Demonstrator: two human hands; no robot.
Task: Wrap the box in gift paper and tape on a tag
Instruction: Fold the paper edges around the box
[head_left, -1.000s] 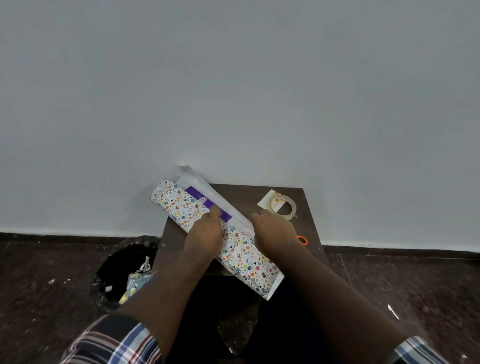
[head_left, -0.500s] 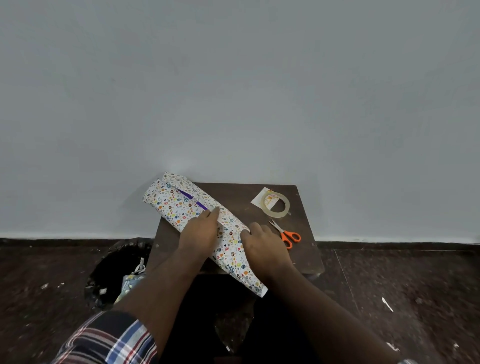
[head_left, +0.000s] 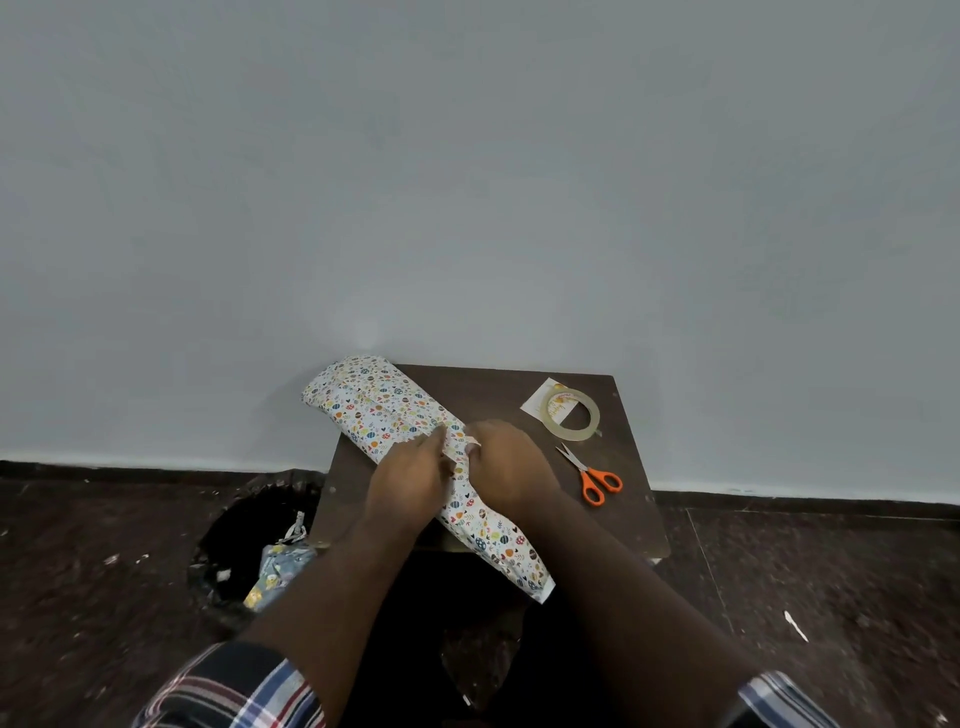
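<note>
The box, covered in patterned paper, lies diagonally on the table. Its long axis runs from the far-left corner, by the wall, to the near edge, where the paper end overhangs. The left hand and right hand rest on its middle, close together; the fingers bear on the paper seam, but the grip cannot be made out. The box itself is hidden by paper. Tape partly covers the tag; scissors lie nearby.
</note>
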